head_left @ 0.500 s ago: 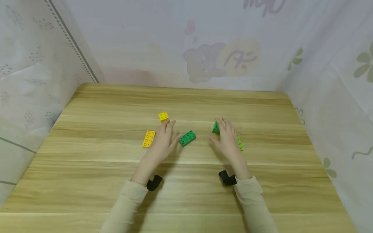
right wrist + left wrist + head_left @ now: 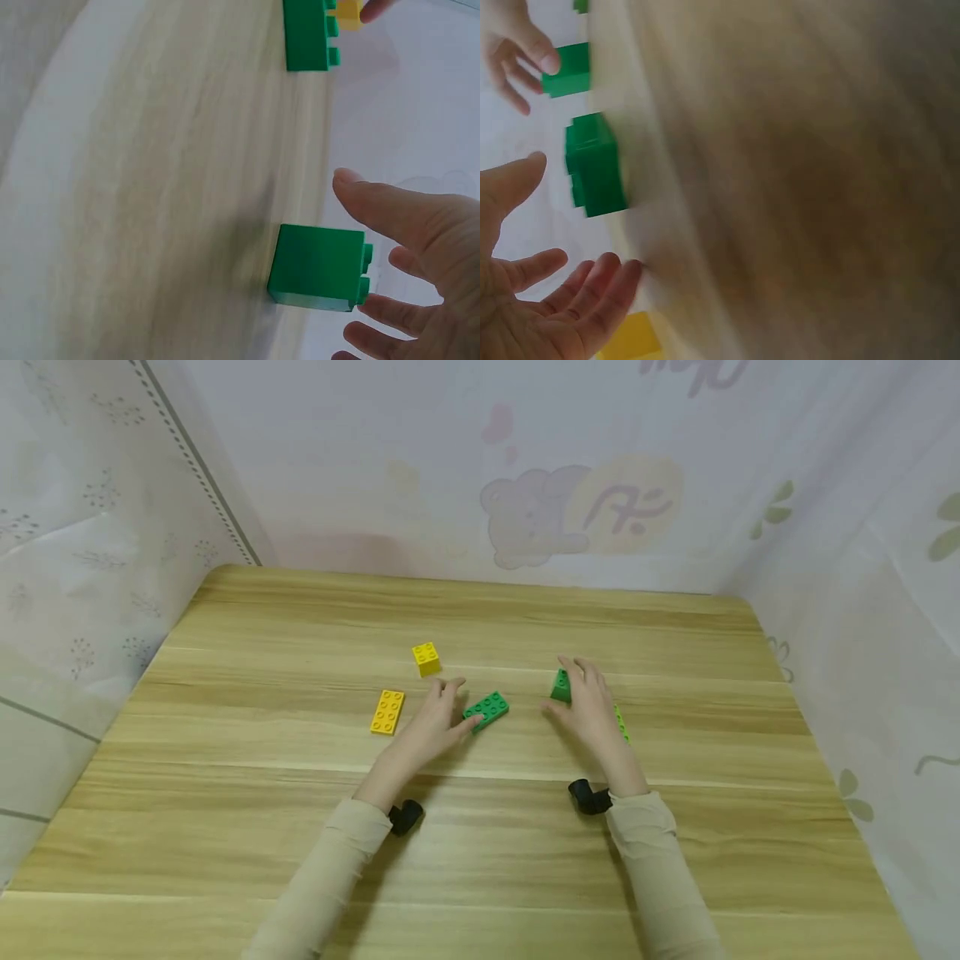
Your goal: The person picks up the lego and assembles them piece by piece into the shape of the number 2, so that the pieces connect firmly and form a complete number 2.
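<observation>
My left hand hovers beside a long green building brick, fingers spread. The thumb overlaps that brick in the head view, but a gap shows in the left wrist view. My right hand stands over a small green block, thumb and fingers parted around it. In the right wrist view the thumb is clear of the small green block, while a fingertip lies close to its studs; contact is unclear. Under the right hand, a light green brick is partly hidden.
A small yellow block and a long yellow brick lie left of the left hand. The wooden table meets patterned cloth at the back and sides. A black wrist mount sits on each wrist.
My left hand has shifted right, its thumb now over the long green brick in the head view. The right hand has edged closer around the small green block. The bricks stay put.
</observation>
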